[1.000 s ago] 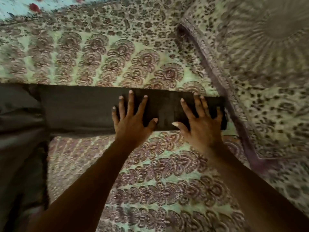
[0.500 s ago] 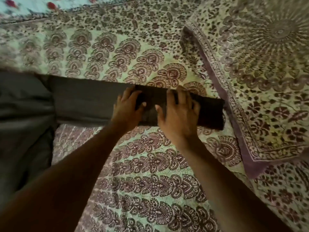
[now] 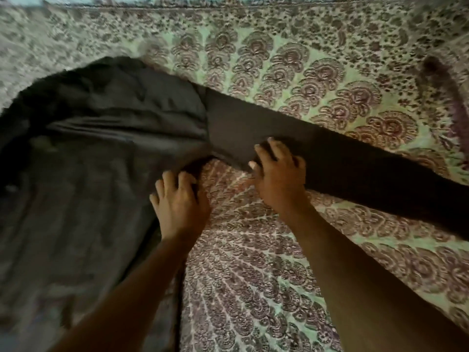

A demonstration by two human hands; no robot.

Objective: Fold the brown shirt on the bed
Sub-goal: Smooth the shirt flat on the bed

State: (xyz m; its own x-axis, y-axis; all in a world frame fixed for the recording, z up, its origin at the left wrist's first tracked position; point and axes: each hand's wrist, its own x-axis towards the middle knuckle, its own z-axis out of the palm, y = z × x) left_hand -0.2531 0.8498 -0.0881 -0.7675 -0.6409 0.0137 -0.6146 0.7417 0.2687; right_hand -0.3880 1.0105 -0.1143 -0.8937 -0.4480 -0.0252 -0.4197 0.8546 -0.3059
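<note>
A bed fills the whole view, covered with a big printed sheet (image 3: pixel 291 262). The sheet is pale green with rows of dark purple-brown curly flower shapes. Near the top the flowers get small and crowded. A thin strip of light blue cloth (image 3: pixel 38 0) shows along the top edge. The light is dim and soft.

Patterned bed cover (image 3: pixel 266 288) — brown shirt (image 3: pixel 88 199) spread flat on it.
</note>
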